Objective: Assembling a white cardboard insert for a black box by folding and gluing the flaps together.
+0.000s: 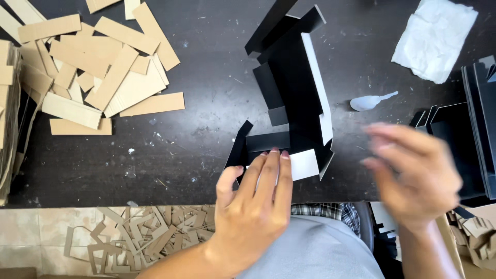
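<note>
Over at the far left, a heap of brown cardboard strips (pixel 98 67) lies on the dark table (pixel 170 155), well apart from the work, and more cardboard scraps (pixel 139 232) litter the floor below the table edge. Nearer the middle, the left hand (pixel 256 206) lies flat with fingers stretched out and together, pressing on the near flap of a half-folded black box (pixel 292 98); it grips nothing, it only holds the flap down. To do this well, I judge the fingertips should press evenly along the fold so the white-faced flap sits square against the wall. The box stands just beyond that hand, reaching away up the table. Right of it lie a small pale glue blob (pixel 369 101) and a crumpled white cloth (pixel 434 39). The right hand (pixel 413 170) hovers beside the box, blurred, fingers loosely spread, apparently empty, near a stack of black boxes (pixel 478 129).
</note>
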